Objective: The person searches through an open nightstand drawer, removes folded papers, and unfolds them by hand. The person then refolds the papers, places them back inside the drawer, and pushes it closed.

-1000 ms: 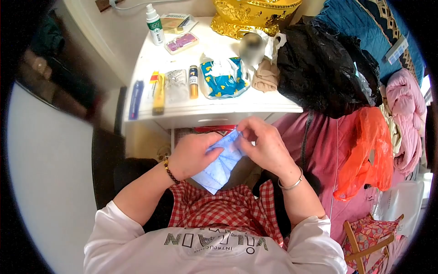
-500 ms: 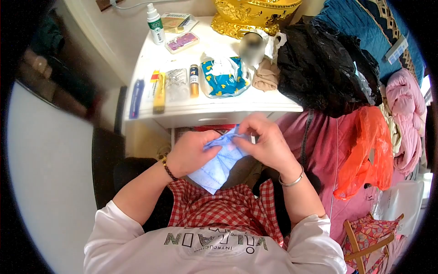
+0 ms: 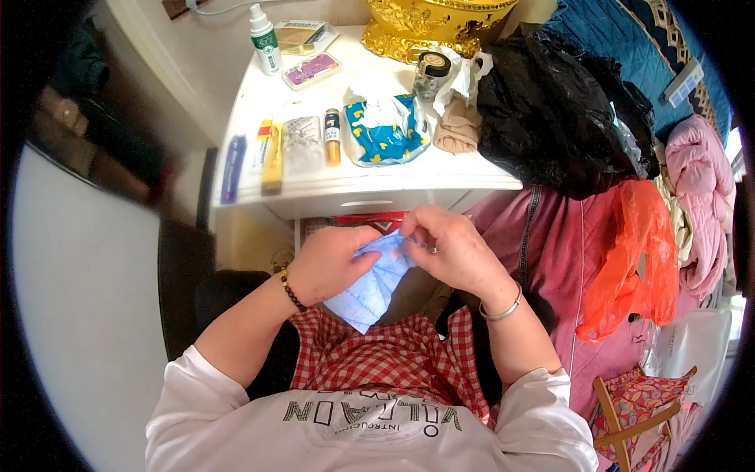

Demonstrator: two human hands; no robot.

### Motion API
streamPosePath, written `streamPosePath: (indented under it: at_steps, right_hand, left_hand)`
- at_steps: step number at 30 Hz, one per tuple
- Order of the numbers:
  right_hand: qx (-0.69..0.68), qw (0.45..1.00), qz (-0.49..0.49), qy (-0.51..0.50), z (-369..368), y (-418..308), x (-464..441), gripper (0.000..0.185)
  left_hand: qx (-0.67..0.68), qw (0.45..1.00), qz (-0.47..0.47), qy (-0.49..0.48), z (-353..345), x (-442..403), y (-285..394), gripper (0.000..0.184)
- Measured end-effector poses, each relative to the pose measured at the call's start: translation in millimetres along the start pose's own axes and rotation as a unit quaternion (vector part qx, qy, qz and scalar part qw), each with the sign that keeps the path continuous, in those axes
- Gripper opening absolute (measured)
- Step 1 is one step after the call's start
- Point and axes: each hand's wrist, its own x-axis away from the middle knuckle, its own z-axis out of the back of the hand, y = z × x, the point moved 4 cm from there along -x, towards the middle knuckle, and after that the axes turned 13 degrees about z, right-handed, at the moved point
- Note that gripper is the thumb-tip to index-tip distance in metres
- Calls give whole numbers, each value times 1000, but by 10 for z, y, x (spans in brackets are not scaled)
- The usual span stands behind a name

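Note:
A light blue cloth (image 3: 368, 293) hangs between my two hands, above my lap and in front of the white table. My left hand (image 3: 332, 263) is closed on its upper left part, thumb on top. The fingertips of my right hand (image 3: 450, 250) pinch its upper right corner. The cloth's lower end hangs down to a point over the red checked fabric (image 3: 377, 358) on my lap.
On the white table (image 3: 314, 185) are a spray bottle (image 3: 266, 43), a purple case (image 3: 312, 71), a blue wipes pack (image 3: 385, 130), a jar (image 3: 432, 75) and a gold container (image 3: 440, 27). A black bag (image 3: 550, 110) and red bag (image 3: 629, 263) are at right.
My right hand has shifted along the cloth's upper edge, which bunched and then straightened somewhat. The left hand has barely moved and keeps hold of the cloth.

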Motion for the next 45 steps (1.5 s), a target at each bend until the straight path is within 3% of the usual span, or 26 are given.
streamPosePath:
  at_steps: [6, 8, 11, 15, 17, 19, 25, 37, 39, 42, 44, 45]
  right_hand:
    - [-46, 995, -88, -25, 20, 155, 50, 12]
    - [-216, 967, -136, 12, -23, 280, 88, 15]
    - [-302, 941, -140, 57, -1, 340, 69, 18]
    - [-304, 930, -177, 106, 47, 442, 73, 18]
    - [-357, 897, -195, 172, 113, 438, 70, 16]
    - [-327, 911, -192, 164, 150, 421, 67, 15]
    - [-313, 936, -143, 73, 100, 280, 92, 16]
    - [-201, 956, -209, 31, 174, 466, 104, 20]
    - [-251, 941, -165, 157, 220, 457, 74, 21]
    - [-290, 944, -117, 106, 80, 328, 48, 26]
    - [-336, 931, -139, 6, -105, 265, 60, 23]
    - [-334, 927, -168, 12, -146, 285, 70, 21]
  left_hand:
    - [14, 1000, 8, -17, -5, -4, -21, 21]
    - [31, 999, 12, -29, 9, -5, -15, 21]
    - [115, 988, 42, -96, 18, -4, 4, 26]
    - [194, 969, 60, -140, 3, -11, -22, 25]
    - [218, 962, 66, -152, -17, -13, -55, 25]
    - [293, 941, 86, -146, -31, -28, -109, 24]
    - [269, 956, 110, -25, 109, -54, -155, 23]
    - [319, 939, 118, -42, 163, -51, -116, 24]
    - [317, 939, 115, -63, 152, -53, -124, 25]
    - [284, 950, 85, -99, 63, -56, -147, 24]
    - [251, 960, 55, -114, 8, -49, -117, 24]
    - [287, 948, 61, -124, -9, -42, -91, 25]
